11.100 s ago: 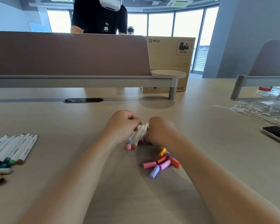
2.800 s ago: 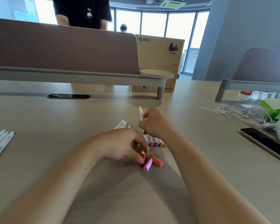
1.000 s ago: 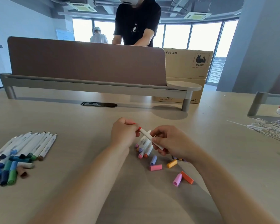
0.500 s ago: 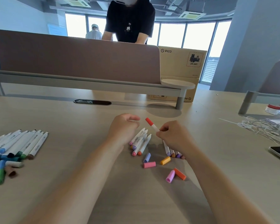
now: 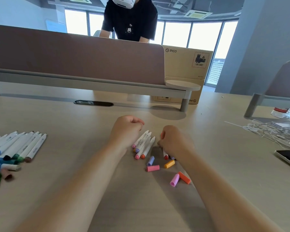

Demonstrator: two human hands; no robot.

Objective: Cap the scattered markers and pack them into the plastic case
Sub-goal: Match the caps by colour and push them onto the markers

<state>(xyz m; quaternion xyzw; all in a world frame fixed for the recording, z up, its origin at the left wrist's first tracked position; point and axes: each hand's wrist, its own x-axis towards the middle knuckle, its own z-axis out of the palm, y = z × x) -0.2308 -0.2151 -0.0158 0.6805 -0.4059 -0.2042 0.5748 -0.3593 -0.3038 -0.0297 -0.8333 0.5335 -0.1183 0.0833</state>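
Hands sit close together mid-tabletop (image 5: 57, 123): L hand (image 5: 126, 131) is clenched w/ nothing showing in it, R hand (image 5: 176, 144) is curled round a red marker (image 5: 165, 154), whose white barrel and red end poke out toward the near edge. Btwn the hands lies a bunch of markers (image 5: 143, 144), side by side, coloured ends toward the near edge; whether those ends are caps or bare tips is too small to tell. Just nearer than the bunch, five loose caps (image 5: 153, 168) lie scattered: lilac, pink, orange, pale pink, orange-red. So prob. mid-capping, packing not begun. Next move, I'd judge: set the red one down, pick a cap plus the marker of matching colour, press it on straight till it seats; caps are round and could roll off. Second lot of markers (image 5: 23, 146) lies at the left edge w/ blue & green caps by it. Containers: plastic case isn't in view, so nothing is seen packed. Cardboard box (image 5: 187, 64) stands past the far edge, contents hidden.
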